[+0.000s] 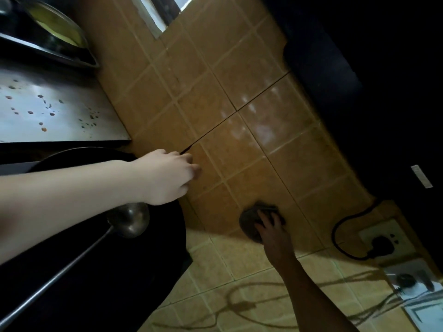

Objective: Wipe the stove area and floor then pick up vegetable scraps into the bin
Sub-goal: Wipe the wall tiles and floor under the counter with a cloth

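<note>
**Orange tile under the cloth: wipe in progress, socket close by**

Orange tiled wall [239, 92] fills the middle of the view. The frame is strongly tilted, so which surface is wall and which is counter is partly a judgement.

- Right hand [273, 231]: in shadow, fingers spread and laid over a dark wadded cloth [248, 226], pressing it flat to the tile. The cloth sits at the near right, where the orange tiles meet a paler tiled surface [239, 283].
- Left hand [167, 176]: fingers curled, tips at the tile beside a dark joint line. I cannot tell whether they pinch anything.
- Below the left forearm: a black wok [96, 271] with a steel ladle [129, 220] resting in it.
- Far left: a steel counter [60, 116] dotted with brown spots, not yet wiped. Beyond it is a metal pan [60, 27] with something yellow inside.
- Right of the cloth: a wall socket [374, 232] with a black plug [381, 244] in it, its cable [340, 224] looping toward the cloth.

Step, as judged: wiping the wall around the stove. The floor and the scraps are not in view.

Risks:
1. If the cloth is damp, a stroke carried to the right could put moisture on the plug and socket, or snag the cable.
2. The left forearm hangs over the ladle, so a drop of the arm could tip it.
3. A greasy cloth may smear the tile rather than clean it.
</note>
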`<state>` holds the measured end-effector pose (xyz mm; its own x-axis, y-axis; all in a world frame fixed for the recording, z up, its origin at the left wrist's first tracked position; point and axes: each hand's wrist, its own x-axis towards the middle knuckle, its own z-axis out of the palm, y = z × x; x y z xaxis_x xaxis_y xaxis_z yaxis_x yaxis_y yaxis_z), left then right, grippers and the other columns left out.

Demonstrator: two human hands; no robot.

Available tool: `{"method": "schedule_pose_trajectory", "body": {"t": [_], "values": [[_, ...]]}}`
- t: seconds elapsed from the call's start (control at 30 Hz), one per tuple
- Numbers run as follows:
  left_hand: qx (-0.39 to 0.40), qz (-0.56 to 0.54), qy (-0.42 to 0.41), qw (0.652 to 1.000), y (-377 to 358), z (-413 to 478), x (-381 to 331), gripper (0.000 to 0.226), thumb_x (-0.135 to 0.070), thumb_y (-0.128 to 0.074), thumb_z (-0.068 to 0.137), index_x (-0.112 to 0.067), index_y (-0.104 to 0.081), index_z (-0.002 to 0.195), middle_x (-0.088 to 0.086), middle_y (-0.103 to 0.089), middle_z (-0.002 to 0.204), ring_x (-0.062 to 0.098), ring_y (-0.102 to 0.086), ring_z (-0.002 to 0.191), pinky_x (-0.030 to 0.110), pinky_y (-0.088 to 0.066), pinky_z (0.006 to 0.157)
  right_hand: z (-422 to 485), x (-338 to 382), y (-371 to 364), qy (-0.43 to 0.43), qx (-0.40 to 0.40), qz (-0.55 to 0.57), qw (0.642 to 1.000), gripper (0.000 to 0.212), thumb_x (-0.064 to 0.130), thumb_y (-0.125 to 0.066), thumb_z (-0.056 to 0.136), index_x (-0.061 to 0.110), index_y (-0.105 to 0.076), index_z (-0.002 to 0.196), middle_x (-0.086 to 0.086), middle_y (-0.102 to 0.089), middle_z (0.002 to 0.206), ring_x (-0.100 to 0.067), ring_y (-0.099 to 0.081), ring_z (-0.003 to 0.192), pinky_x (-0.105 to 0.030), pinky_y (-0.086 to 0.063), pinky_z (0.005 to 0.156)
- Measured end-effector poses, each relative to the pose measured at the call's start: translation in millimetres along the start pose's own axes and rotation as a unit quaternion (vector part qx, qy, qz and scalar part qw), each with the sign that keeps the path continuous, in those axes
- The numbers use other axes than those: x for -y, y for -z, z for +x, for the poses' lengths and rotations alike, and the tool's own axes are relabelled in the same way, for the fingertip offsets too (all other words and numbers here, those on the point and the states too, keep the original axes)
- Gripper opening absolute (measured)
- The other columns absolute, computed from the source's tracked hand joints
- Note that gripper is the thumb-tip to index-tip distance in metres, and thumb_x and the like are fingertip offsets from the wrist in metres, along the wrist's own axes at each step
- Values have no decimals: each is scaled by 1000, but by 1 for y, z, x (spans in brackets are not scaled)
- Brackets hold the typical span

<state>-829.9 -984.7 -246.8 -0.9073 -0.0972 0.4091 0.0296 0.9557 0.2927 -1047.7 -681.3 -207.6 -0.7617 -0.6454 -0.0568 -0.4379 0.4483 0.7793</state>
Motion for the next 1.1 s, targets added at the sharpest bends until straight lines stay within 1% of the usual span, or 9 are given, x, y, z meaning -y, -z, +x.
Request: {"method": "schedule_pose_trajectory", "body": {"t": [0.07, 0.17, 0.33, 0.4, 0.5, 0.63, 0.83, 0.97, 1.1], "values": [[0, 11, 10, 1000, 2, -4, 8, 36, -38, -35, 97, -24, -40, 130, 2, -45, 121, 24, -53, 113, 34, -42, 83, 7, 4, 1, 41, 19, -23, 999, 46, 7, -53, 91, 26, -48, 132, 5, -8, 160, -32, -13, 143, -38, -47, 93], [-7, 18, 23, 1000, 6, -11, 16, 36, -39, -36, 97, -23, -40, 129, 3, -45, 121, 24, -53, 112, 34, -41, 83, 20, 3, 16, 65, 25, -41, 997, 44, 15, -53, 92, 25, -47, 134, 4, -8, 160, -30, -12, 144, -45, -35, 105], [-27, 9, 41, 999, 18, -11, 30, 35, -38, -35, 97, -24, -41, 129, 2, -44, 119, 24, -52, 112, 35, -42, 85, 61, -12, 79, 43, -51, -37, 997, 41, 16, -55, 89, 24, -52, 130, 3, -16, 159, -30, -16, 142, -44, -31, 109], [-37, 5, 50, 998, 23, -10, 38, 34, -37, -35, 97, -26, -41, 129, 2, -45, 121, 23, -52, 113, 35, -42, 85, 80, -20, 109, 0, -97, -23, 995, 43, 16, -58, 88, 26, -53, 129, 4, -17, 158, -31, -17, 142, -44, -32, 109], [-39, 7, 56, 998, 23, -13, 50, 33, -38, -35, 97, -26, -42, 127, 1, -45, 121, 22, -52, 113, 35, -41, 86, 101, -25, 144, -116, -197, 87, 970, 52, 2, -64, 81, 21, -55, 129, -1, -22, 157, -35, -17, 141, -50, -32, 109], [-19, 14, 68, 997, 18, -18, 67, 33, -41, -35, 97, -27, -40, 126, -1, -44, 119, 21, -51, 112, 34, -41, 88, 116, -6, 145, -182, -216, 117, 952, 55, 0, -61, 84, 23, -51, 133, -2, -16, 158, -35, -10, 143, -54, -32, 110], [-50, 18, 68, 996, 13, -19, 80, 30, -40, -36, 97, -28, -41, 124, -2, -45, 119, 20, -52, 111, 34, -42, 89, 130, 56, 112, -46, -91, 39, 994, 49, 9, -55, 92, 22, -43, 137, 1, -3, 160, -33, -3, 146, -48, -37, 105], [-27, 7, 60, 998, 6, -23, 89, 29, -40, -36, 97, -33, -40, 124, -5, -43, 121, 18, -50, 114, 34, -43, 92, 135, 85, 91, 47, -42, 19, 998, 41, 10, -58, 90, 18, -51, 129, 2, -7, 160, -33, -4, 146, -43, -43, 99], [-14, 6, 74, 997, 7, -28, 102, 28, -41, -36, 97, -36, -40, 124, -6, -43, 123, 16, -49, 116, 33, -42, 95, 141, 82, 92, 108, 0, -25, 994, 43, 16, -63, 87, 18, -49, 129, 0, -8, 160, -34, -4, 146, -47, -35, 105]]}}
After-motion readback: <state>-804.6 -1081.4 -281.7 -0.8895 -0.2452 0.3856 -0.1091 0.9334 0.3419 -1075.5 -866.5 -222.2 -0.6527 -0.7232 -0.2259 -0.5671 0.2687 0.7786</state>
